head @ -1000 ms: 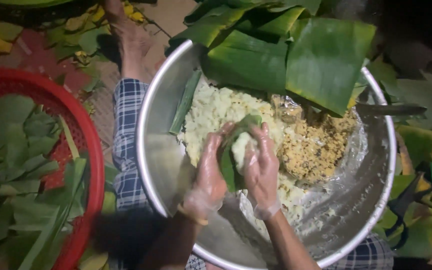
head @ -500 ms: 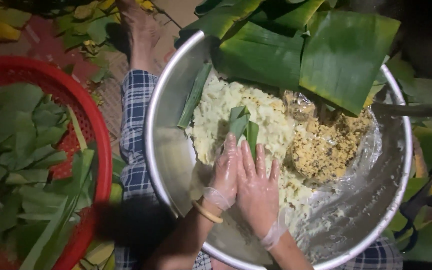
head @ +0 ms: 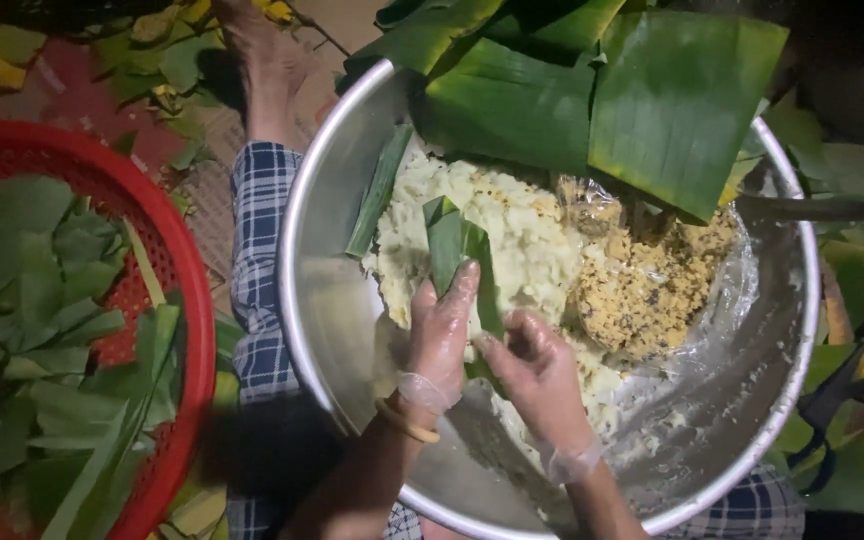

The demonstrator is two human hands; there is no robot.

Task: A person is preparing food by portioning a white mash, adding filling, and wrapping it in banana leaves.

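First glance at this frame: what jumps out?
The big steel bowl fills the middle, holding pale sticky dough beside a yellow crumbly filling. Over it, the left hand and right hand, both in thin clear gloves, grip a folded green leaf strip. Broad banana leaves drape the far rim, and a red basket of cut leaves sits at the left.

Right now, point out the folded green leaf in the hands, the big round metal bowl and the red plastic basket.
Folded green leaf (head: 449,245), head view, on its upper flat face.
Big round metal bowl (head: 324,290), head view, on its bare left inner wall.
Red plastic basket (head: 184,262), head view, on its right rim.
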